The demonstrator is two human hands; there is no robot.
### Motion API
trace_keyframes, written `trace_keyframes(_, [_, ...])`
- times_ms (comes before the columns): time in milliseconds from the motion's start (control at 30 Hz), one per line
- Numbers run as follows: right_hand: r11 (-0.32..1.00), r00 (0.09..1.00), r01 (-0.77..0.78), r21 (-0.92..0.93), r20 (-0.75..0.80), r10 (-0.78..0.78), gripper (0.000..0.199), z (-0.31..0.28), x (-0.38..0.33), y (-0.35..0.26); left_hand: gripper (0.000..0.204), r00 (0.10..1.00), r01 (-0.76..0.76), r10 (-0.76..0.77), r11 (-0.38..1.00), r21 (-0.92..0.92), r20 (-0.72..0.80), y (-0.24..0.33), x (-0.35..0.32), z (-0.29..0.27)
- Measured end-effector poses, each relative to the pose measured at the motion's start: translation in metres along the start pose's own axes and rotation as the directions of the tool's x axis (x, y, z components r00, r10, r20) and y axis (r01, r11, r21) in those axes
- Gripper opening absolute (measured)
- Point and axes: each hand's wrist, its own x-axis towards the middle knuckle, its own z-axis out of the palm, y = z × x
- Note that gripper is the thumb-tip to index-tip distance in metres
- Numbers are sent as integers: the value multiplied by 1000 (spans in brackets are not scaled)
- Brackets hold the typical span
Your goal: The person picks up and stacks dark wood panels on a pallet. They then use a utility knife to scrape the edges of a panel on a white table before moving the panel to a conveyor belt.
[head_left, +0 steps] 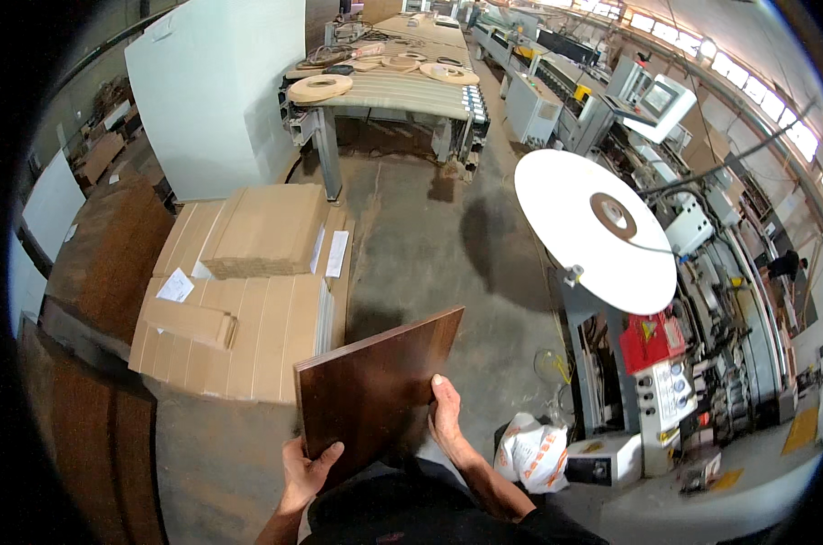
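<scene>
A dark brown wood panel [375, 391] is held tilted up in front of my body, its long top edge slanting up to the right. My left hand [310, 468] grips its lower left edge, thumb on the near face and fingers behind. On the right side edge, my right hand [445, 413] is closed with its thumb along the near face; its fingers are mostly hidden behind the panel. The panel may be more than one board stacked, as its top edge shows faint lines. Beyond its left corner lies a stack of tan boards [266, 304].
A smaller tan stack [266, 227] lies on the boards, with paper sheets [177, 286]. To the right stands an edge-banding machine with a large white disc [566, 218]. A white plastic bag [531, 452] rests on the floor beside it. Ahead is a roller table [398, 95] bearing coiled bands.
</scene>
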Motion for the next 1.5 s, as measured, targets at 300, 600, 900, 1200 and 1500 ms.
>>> trace_keyframes(300, [999,998,44,20,33,-44,33,47,262,-23,28,995,63,-67,996,58,71,0,286,52])
trace_keyframes(600, [982,974,174,-75,-136,-183,46,68,484,-80,36,905,-80,19,989,128,424,81,570,118])
trace_keyframes(900, [960,929,262,95,-292,-225,59,53,683,-139,28,807,-275,160,954,121,568,110,744,250])
trace_keyframes(1200, [830,872,405,384,-436,-224,42,-6,923,-200,30,719,-504,371,861,73,587,170,902,422])
trace_keyframes(1500, [532,819,380,757,-8,-573,44,-123,1135,-199,36,548,-677,519,735,-16,656,180,1054,555])
